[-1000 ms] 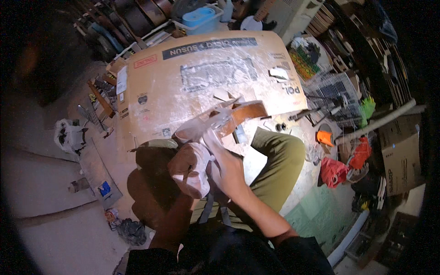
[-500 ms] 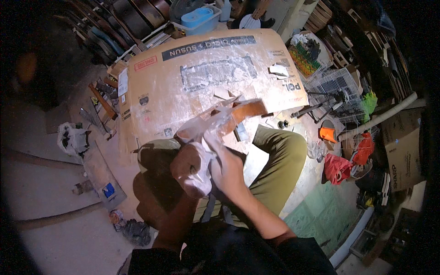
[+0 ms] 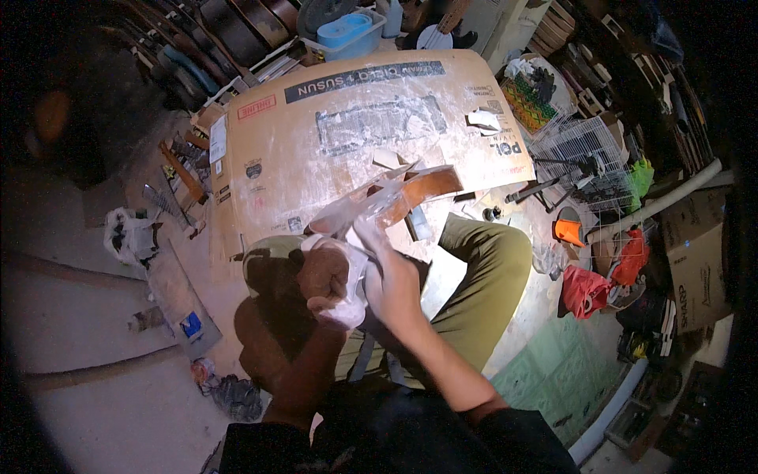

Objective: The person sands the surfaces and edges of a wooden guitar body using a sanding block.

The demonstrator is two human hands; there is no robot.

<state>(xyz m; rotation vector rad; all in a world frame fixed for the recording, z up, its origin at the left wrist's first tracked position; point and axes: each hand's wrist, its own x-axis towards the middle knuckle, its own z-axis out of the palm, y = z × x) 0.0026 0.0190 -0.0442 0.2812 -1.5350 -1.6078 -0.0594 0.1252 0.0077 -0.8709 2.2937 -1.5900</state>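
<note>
Over my lap is a wooden workpiece (image 3: 426,188), dusted pale, with curved cutouts and a smooth brown side facing right. My left hand (image 3: 322,275) is closed around its near end, where pale, dusty material (image 3: 353,294) shows beside the fingers. Shadow hides part of that grip. My right hand (image 3: 391,278) lies along the right side of the workpiece, fingers pressed together against it and pointing away from me. Whether a thin sheet sits under those fingers cannot be made out.
A dust-covered cardboard sheet (image 3: 284,166) spreads before my crossed legs (image 3: 493,272). A pale scrap (image 3: 483,120) lies on it. To the right are a wire rack (image 3: 588,154), an orange object (image 3: 568,229) and a red bag (image 3: 586,291). A white plastic bag (image 3: 130,237) is left; a blue tub (image 3: 343,30) stands behind.
My left hand has turned and shifted slightly upward, showing its curled fingers more plainly. The right hand and the workpiece have moved only a little. The whole view has drifted slightly.
</note>
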